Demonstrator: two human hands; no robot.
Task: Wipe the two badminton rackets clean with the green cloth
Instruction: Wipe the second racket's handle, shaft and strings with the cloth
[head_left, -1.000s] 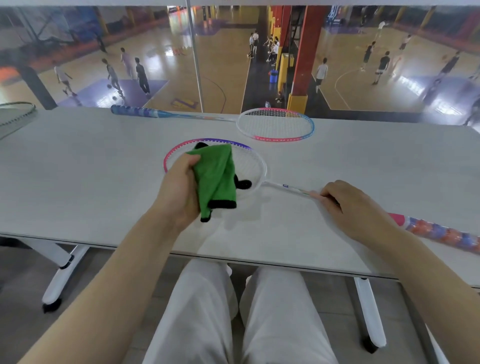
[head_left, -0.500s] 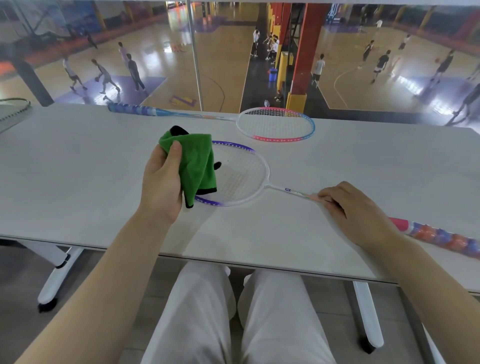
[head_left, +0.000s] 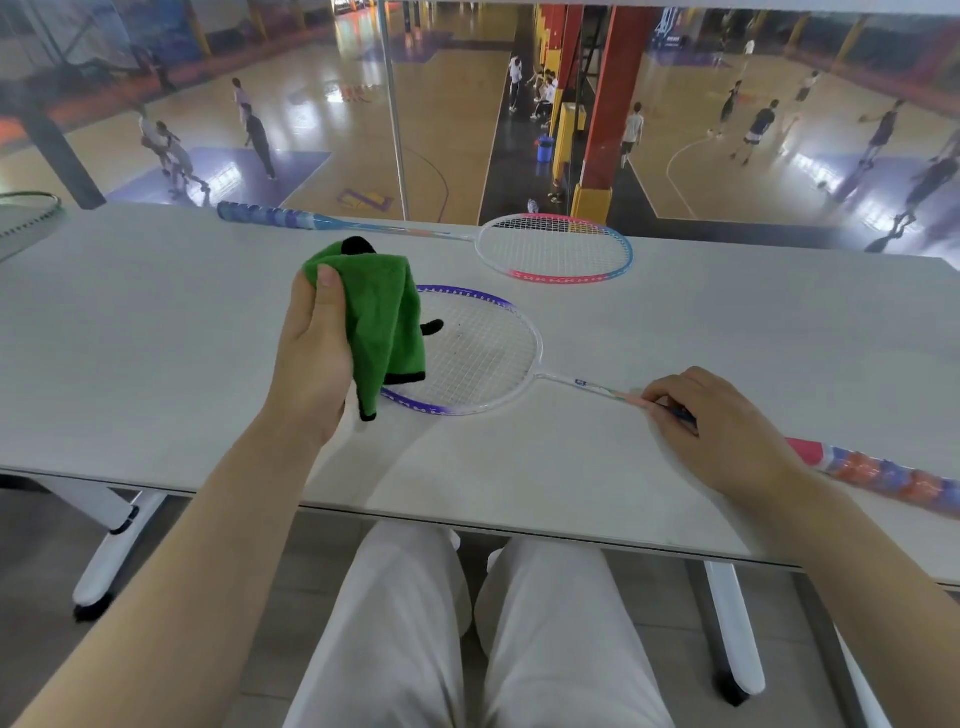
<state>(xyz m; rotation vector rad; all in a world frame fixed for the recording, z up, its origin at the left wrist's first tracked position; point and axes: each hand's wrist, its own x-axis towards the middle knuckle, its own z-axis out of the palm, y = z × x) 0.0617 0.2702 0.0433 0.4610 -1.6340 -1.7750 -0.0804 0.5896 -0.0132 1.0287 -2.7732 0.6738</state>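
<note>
Overlooking basketball courts, the grey counter (head_left: 156, 364) carries both rackets. Left hand (head_left: 311, 358) grips the green cloth (head_left: 382, 317) over the purple-rimmed racket (head_left: 483, 353); right hand (head_left: 717, 431) seemingly pinches its shaft, which could swivel if loosened. Beyond it lies the pink-and-blue racket (head_left: 556, 249).

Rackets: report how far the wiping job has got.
Nothing shows as finished. In hand: the left hand holds the green cloth at the near racket head, while the right hand pins its shaft. Left: the far racket lies untouched by the table edge.
</note>
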